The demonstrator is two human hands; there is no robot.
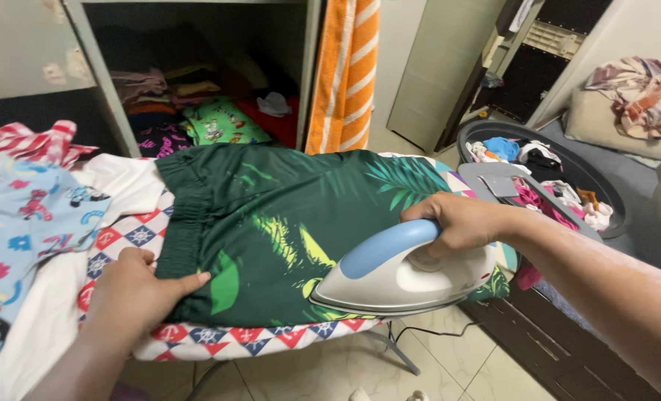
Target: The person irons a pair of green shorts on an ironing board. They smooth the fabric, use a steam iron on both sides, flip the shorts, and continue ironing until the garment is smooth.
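Observation:
Dark green shorts with a leaf print lie spread on an ironing board covered in a red, white and blue patterned cloth. My right hand grips the blue handle of a white iron, which rests flat on the shorts near the board's front edge. My left hand presses down on the shorts' lower left corner by the elastic waistband, thumb stretched along the fabric.
Light blue printed clothes and a white garment lie piled at the left. An open cupboard with folded clothes stands behind. A dark laundry basket full of clothes sits right, beside an orange striped towel.

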